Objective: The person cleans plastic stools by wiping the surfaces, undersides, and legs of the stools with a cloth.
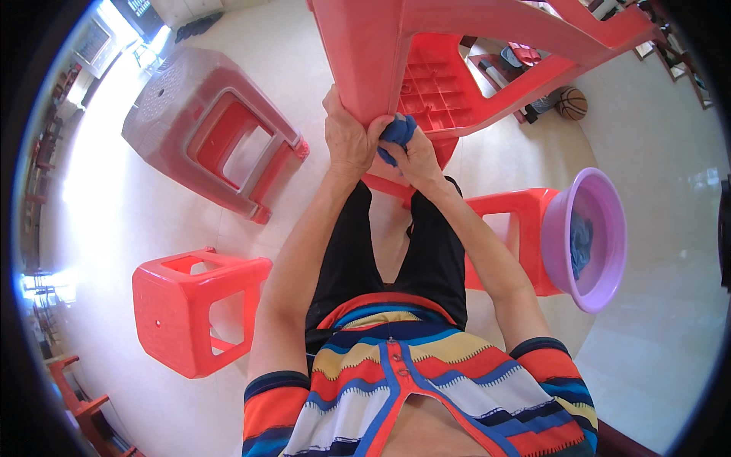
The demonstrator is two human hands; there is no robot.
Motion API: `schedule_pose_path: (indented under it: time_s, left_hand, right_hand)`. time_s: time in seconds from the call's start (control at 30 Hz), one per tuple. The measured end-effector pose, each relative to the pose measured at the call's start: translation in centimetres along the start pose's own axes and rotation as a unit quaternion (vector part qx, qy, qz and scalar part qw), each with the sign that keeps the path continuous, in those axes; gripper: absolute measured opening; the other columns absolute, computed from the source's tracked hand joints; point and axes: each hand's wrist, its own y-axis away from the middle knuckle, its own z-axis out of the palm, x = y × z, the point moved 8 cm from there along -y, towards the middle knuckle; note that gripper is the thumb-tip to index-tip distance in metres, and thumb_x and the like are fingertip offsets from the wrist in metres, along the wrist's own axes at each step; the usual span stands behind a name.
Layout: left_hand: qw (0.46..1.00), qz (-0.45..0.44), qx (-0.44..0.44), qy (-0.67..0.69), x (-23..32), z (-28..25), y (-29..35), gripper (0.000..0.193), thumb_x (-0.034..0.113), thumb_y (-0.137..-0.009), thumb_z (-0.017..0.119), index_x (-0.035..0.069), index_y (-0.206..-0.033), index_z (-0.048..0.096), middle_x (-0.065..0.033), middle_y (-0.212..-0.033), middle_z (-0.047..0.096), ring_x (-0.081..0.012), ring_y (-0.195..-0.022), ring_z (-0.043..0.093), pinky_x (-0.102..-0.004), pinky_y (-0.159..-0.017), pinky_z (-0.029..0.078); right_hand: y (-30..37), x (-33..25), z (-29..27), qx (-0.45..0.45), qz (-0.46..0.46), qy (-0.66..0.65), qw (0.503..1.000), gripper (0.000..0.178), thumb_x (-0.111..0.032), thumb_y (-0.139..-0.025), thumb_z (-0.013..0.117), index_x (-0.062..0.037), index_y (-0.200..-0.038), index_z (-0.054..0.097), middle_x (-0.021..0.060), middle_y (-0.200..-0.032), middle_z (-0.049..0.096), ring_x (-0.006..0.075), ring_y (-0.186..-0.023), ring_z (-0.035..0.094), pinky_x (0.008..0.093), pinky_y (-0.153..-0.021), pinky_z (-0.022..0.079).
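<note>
A large red plastic stool (pixel 365 57) is tilted up in front of me, with its ribbed underside (pixel 434 87) showing. My left hand (pixel 350 139) grips one of its legs, fingers behind it and thumb in front. Close beside it, my right hand (pixel 421 158) is closed on a bunched blue cloth (pixel 398 131), which presses against the edge of the same leg. Part of the cloth hangs below my right fingers.
Two stacked stools, pinkish over red (pixel 198 114), lie tipped at the left. A small red stool (pixel 171 320) is at the lower left. At the right, a purple basin (pixel 613 244) holding blue cloth (pixel 581 244) rests on another red stool (pixel 525 202). A basketball (pixel 571 103) lies further back.
</note>
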Motion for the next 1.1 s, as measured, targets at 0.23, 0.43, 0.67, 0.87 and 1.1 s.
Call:
schedule_pose_path:
  time_s: [0.23, 0.43, 0.67, 0.87, 1.1]
  left_hand:
    - [0.999, 0.031, -0.007, 0.033, -0.6, 0.5, 0.3, 0.083, 0.048, -0.082, 0.060, 0.002, -0.135, 0.015, -0.0265, -0.125, 0.036, -0.0436, -0.108, 0.045, -0.0457, -0.088, 0.039]
    - [0.995, 0.092, -0.018, -0.016, -0.3, 0.4, 0.2, 0.078, 0.030, -0.085, 0.062, 0.010, -0.138, 0.009, -0.0246, -0.127, 0.035, -0.0397, -0.113, 0.043, -0.0441, -0.093, 0.038]
    - [0.980, 0.030, -0.117, 0.158, 0.6, -0.1, -0.4, 0.079, 0.019, -0.083, 0.063, 0.009, -0.140, 0.009, -0.0196, -0.133, 0.030, -0.0328, -0.124, 0.037, -0.0432, -0.099, 0.034]
    - [0.949, -0.088, -0.176, 0.248, 0.6, -2.0, -0.3, 0.088, 0.014, -0.078, 0.066, 0.008, -0.142, 0.005, -0.0188, -0.139, 0.024, -0.0292, -0.134, 0.023, -0.0441, -0.104, 0.029]
    - [0.971, -0.123, 0.008, 0.206, 5.4, -1.9, -3.5, 0.115, 0.036, -0.059, 0.086, 0.002, -0.138, 0.009, -0.0198, -0.134, 0.027, -0.0301, -0.124, 0.032, -0.0398, -0.101, 0.032]
  right_hand:
    - [-1.7, -7.2, -3.4, 0.032, -0.041, -0.064, 0.997, 0.032, -0.019, -0.080, 0.066, -0.0008, -0.104, 0.055, 0.0141, -0.085, 0.060, 0.0261, -0.081, 0.062, 0.0326, -0.072, 0.047]
    - [-4.6, -14.9, -5.0, 0.082, -0.122, -0.118, 0.982, 0.023, -0.020, -0.081, 0.066, -0.0012, -0.090, 0.058, 0.0072, -0.069, 0.058, 0.0190, -0.063, 0.059, 0.0285, -0.060, 0.048]
    - [-3.1, -8.6, -2.6, 0.101, -0.104, -0.091, 0.985, 0.025, -0.021, -0.080, 0.068, -0.0044, -0.094, 0.055, 0.0104, -0.077, 0.059, 0.0226, -0.068, 0.061, 0.0316, -0.061, 0.048]
    - [-1.2, -4.0, -0.7, 0.098, -0.098, 0.032, 0.990, 0.030, -0.022, -0.079, 0.067, -0.0054, -0.100, 0.054, 0.0159, -0.084, 0.059, 0.0329, -0.074, 0.061, 0.0379, -0.063, 0.048]
    - [0.5, -1.2, -0.2, 0.092, -0.097, 0.186, 0.973, 0.029, -0.021, -0.080, 0.064, -0.0063, -0.103, 0.052, 0.0112, -0.085, 0.054, 0.0320, -0.077, 0.057, 0.0408, -0.063, 0.049]
